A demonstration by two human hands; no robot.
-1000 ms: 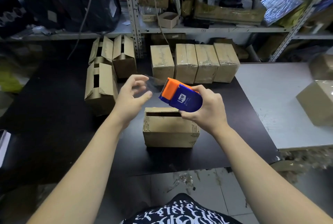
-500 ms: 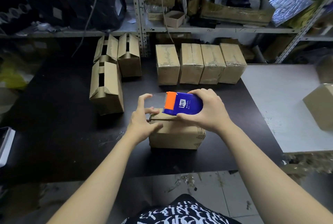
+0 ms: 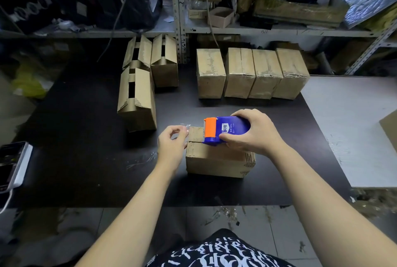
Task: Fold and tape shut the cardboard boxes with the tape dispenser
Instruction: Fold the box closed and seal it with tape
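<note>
Cluttered storeroom shelving (image 3: pixel 180 19) behind a black table (image 3: pixel 86 159) holding a cardboard box (image 3: pixel 214 161) being taped.
The right hand (image 3: pixel 255 135) grips the blue-and-orange tape dispenser (image 3: pixel 227 130) on the box's top seam; the left hand (image 3: pixel 171 144) pinches the clear tape end (image 3: pixel 185 126) beside its left edge. Likely risk: slack tape wrinkling or missing the seam. Four taped boxes (image 3: pixel 247 73) and three unsealed boxes (image 3: pixel 137 99) stand behind.

Your view is dim; soft overhead light catches your right hand (image 3: pixel 255 131), which is sharp, while the black worktop (image 3: pixel 86 137) swallows it. The shelf (image 3: pixel 279 30) bows at the wide-angle edges, corners dark and soft.
</note>
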